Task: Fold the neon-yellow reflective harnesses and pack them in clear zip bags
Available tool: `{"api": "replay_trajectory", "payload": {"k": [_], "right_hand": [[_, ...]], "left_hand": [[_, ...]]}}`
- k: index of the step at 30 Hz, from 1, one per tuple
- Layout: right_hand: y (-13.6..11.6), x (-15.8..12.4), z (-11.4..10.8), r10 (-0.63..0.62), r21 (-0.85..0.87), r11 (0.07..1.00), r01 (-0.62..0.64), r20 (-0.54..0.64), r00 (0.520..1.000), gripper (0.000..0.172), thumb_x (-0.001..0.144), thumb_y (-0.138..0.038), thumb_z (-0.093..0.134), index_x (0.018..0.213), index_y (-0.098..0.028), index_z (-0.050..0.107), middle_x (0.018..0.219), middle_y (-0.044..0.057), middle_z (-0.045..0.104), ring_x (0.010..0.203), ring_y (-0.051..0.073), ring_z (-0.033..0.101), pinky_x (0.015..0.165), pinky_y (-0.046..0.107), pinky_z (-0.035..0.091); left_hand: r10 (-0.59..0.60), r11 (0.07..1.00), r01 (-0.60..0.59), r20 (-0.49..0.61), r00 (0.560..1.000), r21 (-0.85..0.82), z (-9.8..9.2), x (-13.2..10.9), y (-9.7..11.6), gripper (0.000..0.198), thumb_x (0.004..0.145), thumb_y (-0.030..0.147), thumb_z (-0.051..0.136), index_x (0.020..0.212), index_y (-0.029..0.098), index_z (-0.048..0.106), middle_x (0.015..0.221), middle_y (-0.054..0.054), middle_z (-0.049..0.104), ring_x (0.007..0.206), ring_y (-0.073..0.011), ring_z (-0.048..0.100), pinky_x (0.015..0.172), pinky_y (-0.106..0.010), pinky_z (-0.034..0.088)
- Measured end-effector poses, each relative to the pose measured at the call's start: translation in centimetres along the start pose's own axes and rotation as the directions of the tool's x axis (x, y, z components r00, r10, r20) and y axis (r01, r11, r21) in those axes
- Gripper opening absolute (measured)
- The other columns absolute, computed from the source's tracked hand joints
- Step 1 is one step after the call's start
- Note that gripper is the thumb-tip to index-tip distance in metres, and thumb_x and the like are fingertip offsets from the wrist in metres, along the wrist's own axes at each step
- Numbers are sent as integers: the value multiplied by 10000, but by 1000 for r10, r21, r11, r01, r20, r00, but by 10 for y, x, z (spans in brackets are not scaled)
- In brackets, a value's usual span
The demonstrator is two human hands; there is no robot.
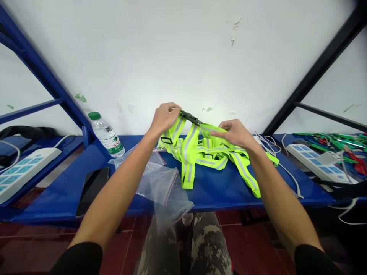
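Note:
A neon yellow reflective vest [187, 147] made of straps with silver stripes lies bunched over the blue table, its front part lifted. My left hand [166, 117] is closed on the strap at the left end of a black buckle [190, 118]. The buckle looks fastened and hangs tilted, lower on the right. My right hand [235, 133] pinches the vest's strap to the right of the buckle, thumb pointing left. Loose strap ends hang toward the table's front edge. Clear plastic bags [169, 191] lie left of the vest, one drooping over the edge.
On the blue table [54, 191], a water bottle [107, 135] with a green cap and a black phone [93, 189] are at the left. White cables [289, 177] lie at right. Power strips [318, 163] flank the table, and a white wall stands behind.

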State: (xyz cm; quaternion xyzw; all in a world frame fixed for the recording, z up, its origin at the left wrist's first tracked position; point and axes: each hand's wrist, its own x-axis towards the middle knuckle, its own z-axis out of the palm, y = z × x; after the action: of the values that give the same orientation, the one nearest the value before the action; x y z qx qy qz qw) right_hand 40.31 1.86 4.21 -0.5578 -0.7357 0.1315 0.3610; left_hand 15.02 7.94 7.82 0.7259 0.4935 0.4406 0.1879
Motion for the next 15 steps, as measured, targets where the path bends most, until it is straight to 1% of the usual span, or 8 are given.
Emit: {"api": "replay_trajectory", "payload": {"k": [2,4,6,8,9,11,13,15], "right_hand": [[5,5,-17,-31,-62,998,22,-144,989,367,759,-553,694,703,-193,646,599,6,548,592,170,499,615,339,414],[5,8,-33,-93,-176,983,42,-289,953,259,807,-460,665,783,-202,673,707,48,595,698,221,546,737,419,449],[3,10,-46,-134,-267,963,32,-375,917,181,844,-396,628,875,-225,678,893,97,612,873,287,564,889,517,416],[3,12,-54,-136,-306,952,-3,-433,891,179,877,-388,588,969,-253,660,1072,127,577,1021,339,531,984,589,344],[5,13,-55,-119,-318,947,-36,-456,882,195,892,-393,566,1002,-255,650,1111,138,566,1049,351,523,994,607,328],[10,16,-52,-67,-354,927,-124,-482,874,226,901,-382,549,1031,-223,645,1096,160,591,1033,358,541,955,608,357],[16,15,-43,11,-399,894,-204,-435,900,247,871,-365,590,1023,-182,656,1008,169,641,972,351,581,872,559,420],[21,7,-28,47,-443,871,-214,-359,932,271,836,-386,634,993,-168,663,943,158,669,900,326,612,788,482,460]], "left_hand": [[-36,999,36,-16,999,9,-10,8,-8,296,728,217,516,925,175,733,850,-79,693,820,-232,599,737,-328,452],[-45,999,45,-41,998,20,-17,15,-16,295,703,189,512,903,179,729,767,-68,667,781,-224,587,695,-324,436],[-50,998,52,-55,997,27,-22,20,-23,290,702,178,498,889,169,720,709,-53,639,752,-209,571,665,-314,415],[-56,998,57,-51,997,20,-23,24,-29,274,718,183,485,881,160,704,679,-39,620,729,-191,554,648,-302,398],[-57,998,57,-47,997,14,-22,25,-31,260,729,192,479,868,162,696,672,-35,615,716,-185,548,641,-298,394],[-57,998,57,-45,997,-2,-18,25,-34,234,753,221,464,827,175,681,676,-39,619,686,-181,541,624,-295,393],[-60,998,59,-49,997,-20,-10,23,-34,232,768,245,446,786,188,670,710,-56,641,663,-184,541,609,-299,400],[-61,997,59,-36,997,-39,0,19,-33,246,781,255,436,782,190,673,772,-72,672,670,-191,551,613,-306,412]]}}
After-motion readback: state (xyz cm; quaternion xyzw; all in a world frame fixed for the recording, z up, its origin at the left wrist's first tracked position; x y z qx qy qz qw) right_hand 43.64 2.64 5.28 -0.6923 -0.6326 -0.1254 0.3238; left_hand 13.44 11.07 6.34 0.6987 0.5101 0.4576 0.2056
